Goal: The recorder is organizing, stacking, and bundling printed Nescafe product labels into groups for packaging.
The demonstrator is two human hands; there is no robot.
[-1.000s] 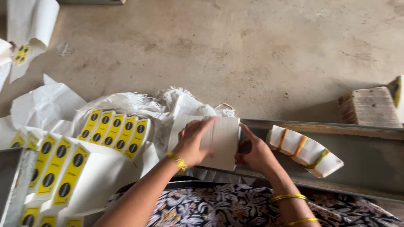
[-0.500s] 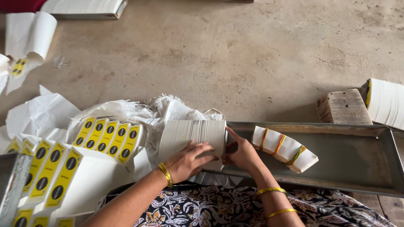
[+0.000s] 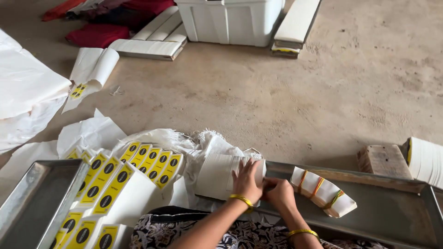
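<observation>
Bare concrete floor spreads across the workroom, where a seated person sorts paper goods at its near edge. Both hands meet on a stack of white paper sheets lying at the 6 o'clock side of the floor, its right end resting on the rim of a long metal tray. Left hand lies flat on the stack's right end, fingers spread over the top sheet; right hand pinches the same end from the 3 o'clock side, fingers curled onto the paper's edge. Inside the tray, just beside the right hand, sits a white bundle tied with coloured rubber bands. Rows of yellow labels with black dots fan out at 9 o'clock of the stack, above a second metal tray. Far off at 12 o'clock stands a white plastic tub.
</observation>
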